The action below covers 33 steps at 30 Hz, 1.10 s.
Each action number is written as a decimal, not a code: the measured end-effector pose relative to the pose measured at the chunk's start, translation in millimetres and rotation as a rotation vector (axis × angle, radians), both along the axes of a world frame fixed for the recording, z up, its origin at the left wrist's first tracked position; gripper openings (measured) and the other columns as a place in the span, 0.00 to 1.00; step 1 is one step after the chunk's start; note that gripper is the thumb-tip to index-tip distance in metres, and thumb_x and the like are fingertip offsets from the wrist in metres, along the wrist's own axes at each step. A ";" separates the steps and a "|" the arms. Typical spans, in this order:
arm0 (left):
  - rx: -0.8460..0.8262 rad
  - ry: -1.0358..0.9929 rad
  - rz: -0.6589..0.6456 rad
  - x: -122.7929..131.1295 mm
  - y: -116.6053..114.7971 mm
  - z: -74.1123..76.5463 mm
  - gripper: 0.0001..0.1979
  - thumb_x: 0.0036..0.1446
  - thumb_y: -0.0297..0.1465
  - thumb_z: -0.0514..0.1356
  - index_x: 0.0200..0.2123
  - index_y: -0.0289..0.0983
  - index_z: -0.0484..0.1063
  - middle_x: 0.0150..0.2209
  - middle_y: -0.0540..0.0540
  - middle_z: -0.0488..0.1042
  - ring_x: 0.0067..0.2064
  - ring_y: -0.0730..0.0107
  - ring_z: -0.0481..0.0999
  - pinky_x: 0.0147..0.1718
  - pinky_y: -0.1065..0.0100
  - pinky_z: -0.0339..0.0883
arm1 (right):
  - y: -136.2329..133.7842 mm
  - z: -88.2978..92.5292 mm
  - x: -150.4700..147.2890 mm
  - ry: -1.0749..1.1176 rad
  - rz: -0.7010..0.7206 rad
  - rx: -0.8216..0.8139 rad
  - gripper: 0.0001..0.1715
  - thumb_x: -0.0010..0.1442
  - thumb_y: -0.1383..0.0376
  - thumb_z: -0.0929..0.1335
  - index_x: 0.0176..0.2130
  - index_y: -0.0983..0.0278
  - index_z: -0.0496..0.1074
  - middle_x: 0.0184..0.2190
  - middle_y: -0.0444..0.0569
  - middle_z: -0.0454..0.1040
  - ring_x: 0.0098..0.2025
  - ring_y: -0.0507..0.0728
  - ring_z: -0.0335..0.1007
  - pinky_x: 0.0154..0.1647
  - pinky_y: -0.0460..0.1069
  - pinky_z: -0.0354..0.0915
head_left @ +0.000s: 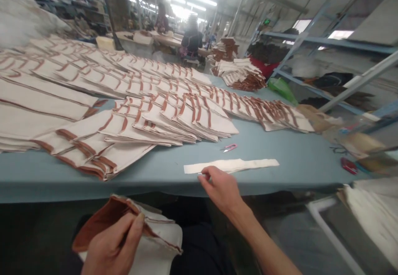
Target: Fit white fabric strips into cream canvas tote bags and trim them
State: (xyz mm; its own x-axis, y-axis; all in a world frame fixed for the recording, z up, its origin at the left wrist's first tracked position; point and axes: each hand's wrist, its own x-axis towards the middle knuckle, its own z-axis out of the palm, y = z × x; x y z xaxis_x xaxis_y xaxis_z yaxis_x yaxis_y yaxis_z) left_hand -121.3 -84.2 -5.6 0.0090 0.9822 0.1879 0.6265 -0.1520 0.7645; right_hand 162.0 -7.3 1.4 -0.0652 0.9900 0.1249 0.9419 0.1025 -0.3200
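The left hand curls around a folded canvas piece with soft brown trim, held low, below the bench. The right hand reaches forward, palm down, fingertips pinched narrow at the edge of a flat cream strip; whether they grip it is unclear. Pink snips lie just beyond, near stacked trimmed canvas.

Panels matt off-white canvas; edging brown cloth; tabletop smooth matt blue; snips glossy pink plastic.
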 end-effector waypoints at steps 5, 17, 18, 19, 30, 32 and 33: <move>0.012 0.020 -0.148 20.7 0.8 -9.7 0.20 0.69 0.34 0.54 0.22 0.39 0.65 0.20 0.54 0.70 0.22 0.75 0.71 0.26 0.76 0.63 | 34.1 2.0 -43.7 -0.061 0.070 -0.091 0.10 0.68 0.59 0.70 0.42 0.63 0.77 0.43 0.55 0.83 0.42 0.61 0.80 0.38 0.50 0.64; 0.102 -0.024 -0.177 33.7 12.3 -9.3 0.22 0.70 0.34 0.52 0.21 0.39 0.63 0.19 0.54 0.69 0.21 0.75 0.71 0.24 0.73 0.59 | 42.3 2.9 -26.1 -0.105 0.042 -0.225 0.14 0.74 0.64 0.62 0.44 0.62 0.76 0.38 0.49 0.84 0.40 0.57 0.79 0.36 0.48 0.58; 0.107 -0.017 -0.177 33.5 12.7 -9.6 0.22 0.70 0.34 0.52 0.21 0.39 0.62 0.19 0.54 0.69 0.21 0.75 0.71 0.24 0.73 0.59 | 41.9 4.2 -24.9 -0.113 0.035 -0.230 0.12 0.73 0.62 0.64 0.45 0.62 0.76 0.38 0.49 0.84 0.41 0.57 0.79 0.37 0.49 0.58; 0.108 -0.011 -0.179 33.5 12.8 -10.3 0.22 0.70 0.34 0.52 0.21 0.39 0.62 0.19 0.54 0.68 0.20 0.75 0.71 0.24 0.73 0.58 | 41.6 5.8 -25.0 -0.124 0.029 -0.236 0.11 0.72 0.60 0.66 0.47 0.62 0.76 0.38 0.49 0.84 0.42 0.59 0.79 0.38 0.49 0.59; 0.139 -0.015 -0.132 33.3 8.2 -9.8 0.21 0.71 0.33 0.52 0.22 0.39 0.64 0.20 0.55 0.68 0.21 0.75 0.72 0.26 0.72 0.60 | 54.2 12.1 -34.9 -0.076 0.044 -0.336 0.12 0.72 0.58 0.70 0.44 0.66 0.77 0.44 0.50 0.80 0.47 0.59 0.77 0.54 0.60 0.72; 0.083 -0.058 -0.120 33.7 7.9 -7.9 0.19 0.71 0.35 0.53 0.25 0.39 0.65 0.21 0.55 0.69 0.22 0.74 0.73 0.26 0.72 0.61 | 57.0 8.7 -28.5 0.005 0.043 -0.353 0.13 0.72 0.58 0.70 0.45 0.66 0.77 0.44 0.50 0.79 0.47 0.59 0.78 0.52 0.59 0.74; 0.040 -0.081 -0.113 34.1 8.1 -7.2 0.17 0.70 0.37 0.54 0.26 0.40 0.66 0.21 0.55 0.70 0.22 0.74 0.73 0.25 0.73 0.61 | 58.4 6.5 -25.0 0.054 0.044 -0.365 0.13 0.71 0.57 0.70 0.45 0.66 0.77 0.44 0.49 0.79 0.46 0.58 0.78 0.50 0.58 0.75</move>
State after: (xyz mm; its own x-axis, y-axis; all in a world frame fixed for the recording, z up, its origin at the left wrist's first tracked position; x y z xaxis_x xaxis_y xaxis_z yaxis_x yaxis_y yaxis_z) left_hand -87.2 -76.1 -12.8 0.1024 0.9675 0.2310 0.5398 -0.2491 0.8041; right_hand 137.0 51.0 7.9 -0.1115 0.9665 -0.2311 0.9198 0.0124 -0.3922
